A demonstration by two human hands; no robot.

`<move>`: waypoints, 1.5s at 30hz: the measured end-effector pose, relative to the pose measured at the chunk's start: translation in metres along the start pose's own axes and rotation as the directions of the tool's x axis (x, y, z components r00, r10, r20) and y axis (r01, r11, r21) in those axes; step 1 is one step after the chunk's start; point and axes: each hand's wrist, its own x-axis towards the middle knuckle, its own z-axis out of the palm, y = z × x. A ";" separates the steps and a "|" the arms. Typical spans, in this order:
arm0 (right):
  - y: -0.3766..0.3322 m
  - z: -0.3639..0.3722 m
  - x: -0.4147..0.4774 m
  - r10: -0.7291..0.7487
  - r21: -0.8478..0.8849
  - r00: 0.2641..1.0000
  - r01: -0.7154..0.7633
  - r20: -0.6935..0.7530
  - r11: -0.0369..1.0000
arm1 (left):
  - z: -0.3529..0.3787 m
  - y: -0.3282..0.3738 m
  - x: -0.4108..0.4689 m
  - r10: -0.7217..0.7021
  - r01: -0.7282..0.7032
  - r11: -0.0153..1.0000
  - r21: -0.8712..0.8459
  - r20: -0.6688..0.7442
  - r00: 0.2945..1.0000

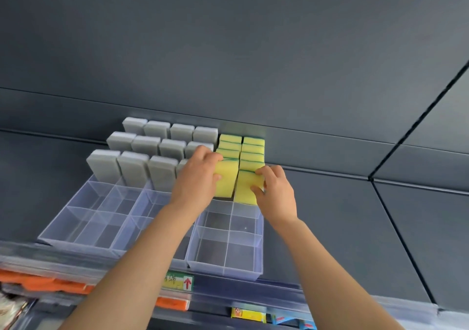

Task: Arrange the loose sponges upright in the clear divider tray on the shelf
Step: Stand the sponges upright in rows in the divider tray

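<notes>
Beside grey sponges (134, 167) (upright), left hand (196, 177) and right hand (278, 195) each grip yellow sponges (228, 177).

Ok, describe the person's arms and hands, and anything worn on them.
The left hand and right hand are bare: no gloves, rings or wristbands show. The left forearm and right forearm are bare too, with no sleeve, watch or marking in view up to the frame's edge.

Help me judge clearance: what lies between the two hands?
Head view: the left yellow sponge, gripped by the left hand, beside the right yellow sponge, gripped by the right hand.
</notes>
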 end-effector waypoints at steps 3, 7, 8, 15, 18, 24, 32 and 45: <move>0.001 -0.001 0.000 -0.004 0.002 1.000 0.004 0.002 1.000 | 0.003 0.002 0.003 0.006 -0.007 1.000 0.027 0.038 0.999; 0.002 -0.003 0.000 -0.014 0.006 1.000 0.014 0.006 1.000 | 0.007 0.003 0.005 0.006 -0.010 0.999 0.036 0.092 0.996; 0.002 -0.002 0.000 -0.017 0.008 1.000 0.017 0.007 1.000 | 0.007 0.002 0.006 0.006 -0.011 0.999 0.046 0.094 0.996; 0.003 0.000 0.000 -0.040 0.016 0.999 0.040 -0.002 0.999 | 0.015 0.002 0.009 0.089 -0.121 0.897 0.425 0.093 0.992; 0.004 0.000 0.002 -0.041 0.004 0.999 0.041 -0.001 0.999 | 0.017 0.002 0.013 0.083 -0.111 0.864 0.492 0.079 0.993; 0.003 0.003 0.004 -0.024 -0.005 1.000 0.024 -0.003 1.000 | 0.029 -0.003 0.011 0.088 -0.107 0.844 0.526 0.060 0.994; 0.005 0.003 0.002 -0.040 -0.018 0.999 0.040 -0.021 0.999 | 0.029 -0.011 0.006 0.127 -0.104 0.896 0.432 -0.025 0.992; 0.002 0.005 -0.003 -0.023 0.003 0.999 0.023 -0.044 1.000 | 0.017 -0.027 -0.012 0.153 -0.114 0.943 0.312 -0.103 0.983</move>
